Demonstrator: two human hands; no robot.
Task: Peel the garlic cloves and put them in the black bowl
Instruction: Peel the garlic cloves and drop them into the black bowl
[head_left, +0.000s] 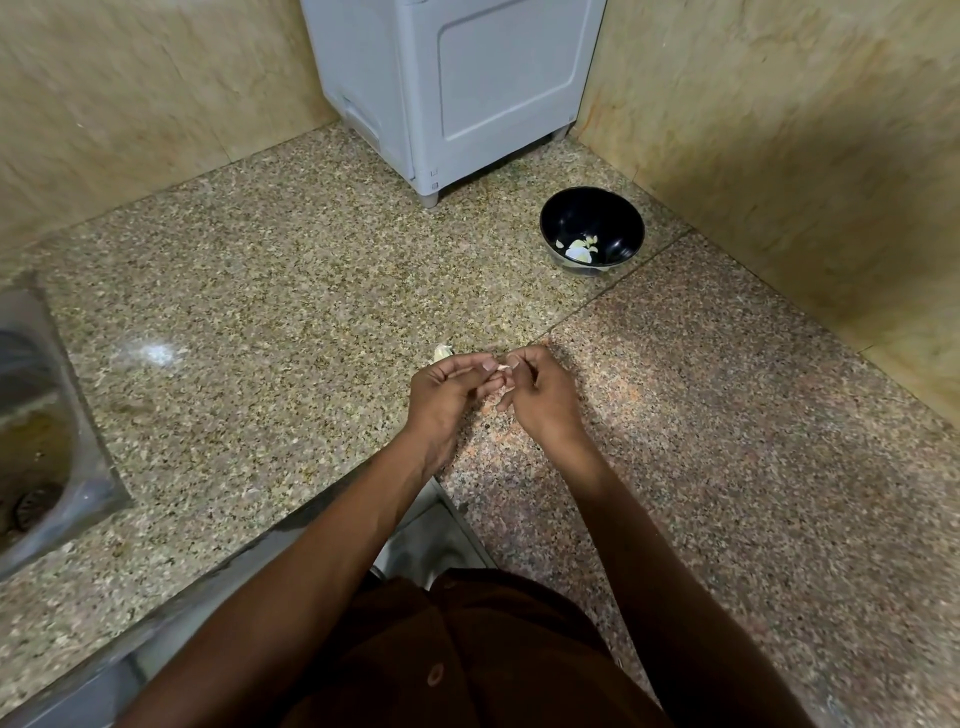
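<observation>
Garlic clove (502, 368) pinched between left hand (451, 391) and right hand (540, 395).

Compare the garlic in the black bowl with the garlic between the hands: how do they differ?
The garlic in the bowl lies loose in the black bowl, untouched; the clove is pinched between left hand and right hand. The bowl's garlic is several pieces; the held garlic is a mostly hidden sliver. Both are pale.
</observation>
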